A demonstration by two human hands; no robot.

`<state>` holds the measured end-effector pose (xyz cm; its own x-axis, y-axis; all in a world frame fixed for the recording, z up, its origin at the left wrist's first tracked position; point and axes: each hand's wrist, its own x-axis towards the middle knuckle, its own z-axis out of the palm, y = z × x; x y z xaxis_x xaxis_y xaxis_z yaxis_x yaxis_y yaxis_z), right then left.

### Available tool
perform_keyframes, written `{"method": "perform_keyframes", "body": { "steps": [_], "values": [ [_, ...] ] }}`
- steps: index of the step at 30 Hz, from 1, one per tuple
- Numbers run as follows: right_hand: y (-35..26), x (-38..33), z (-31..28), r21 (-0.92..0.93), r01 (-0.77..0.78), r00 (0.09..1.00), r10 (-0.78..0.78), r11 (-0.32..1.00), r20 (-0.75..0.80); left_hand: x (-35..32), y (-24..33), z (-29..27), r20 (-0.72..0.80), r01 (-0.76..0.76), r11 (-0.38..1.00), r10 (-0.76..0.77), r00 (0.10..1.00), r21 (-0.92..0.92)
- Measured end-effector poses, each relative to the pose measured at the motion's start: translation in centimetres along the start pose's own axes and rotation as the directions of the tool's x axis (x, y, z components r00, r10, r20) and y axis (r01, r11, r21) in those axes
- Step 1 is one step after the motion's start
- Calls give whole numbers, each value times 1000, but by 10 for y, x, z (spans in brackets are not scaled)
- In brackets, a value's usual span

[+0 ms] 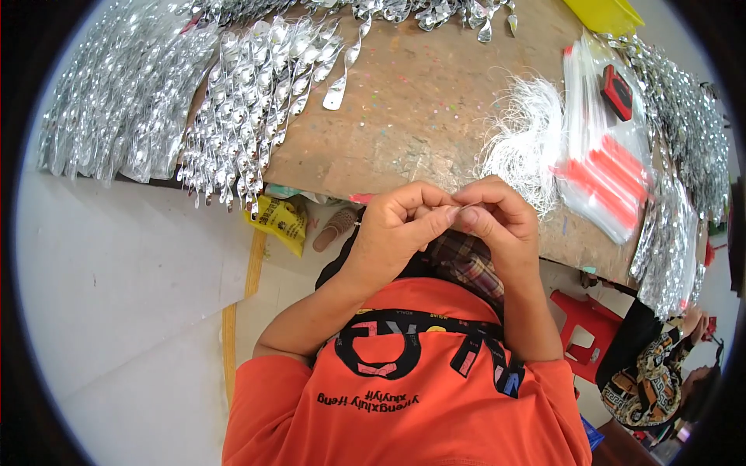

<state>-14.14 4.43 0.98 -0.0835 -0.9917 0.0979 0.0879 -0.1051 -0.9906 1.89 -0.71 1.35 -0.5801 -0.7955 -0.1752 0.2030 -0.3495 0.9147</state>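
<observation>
In front of my body, just over the table's near edge, my left hand (398, 227) and my right hand (503, 224) meet fingertip to fingertip. Both are closed in a pinch. A thin, pale bit of something shows between the fingertips; it is too small to name. Just beyond my right hand, a loose bundle of white strings (527, 128) lies on the brown table (412, 101). Silver twisted spiral strips (252, 97) hang over the table edge to the left, and one strip (334, 93) lies apart from that bunch.
Clear plastic bags with red ends (602, 175) lie at the right, a red-and-black device (616, 92) on them. More silver spirals (672, 256) hang at the far right. Below stand a yellow bag (280, 224) and a red stool (583, 326). Another person (653, 373) sits at right.
</observation>
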Motion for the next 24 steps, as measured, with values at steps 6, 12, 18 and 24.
{"method": "perform_keyframes", "body": {
  "steps": [6, 12, 18, 24],
  "values": [
    [0, 9, -1, -477, 189, 956, -272, 858, -110, 0, -2, 0, -6, -22, 997, 22, 1000, 71],
    [9, 24, -28, -740, 208, 840, -504, 640, -200, -9, -10, 6, 343, 69, 993, -98, 934, 97],
    [-12, 16, -68, -443, 242, 742, -459, 863, -488, -3, -35, -11, 420, -115, 815, -167, 892, 568],
    [-1, 11, -71, -405, 126, 794, -337, 906, -506, 0, 13, -50, -39, -42, 838, 75, 996, 544]
  ]
}}
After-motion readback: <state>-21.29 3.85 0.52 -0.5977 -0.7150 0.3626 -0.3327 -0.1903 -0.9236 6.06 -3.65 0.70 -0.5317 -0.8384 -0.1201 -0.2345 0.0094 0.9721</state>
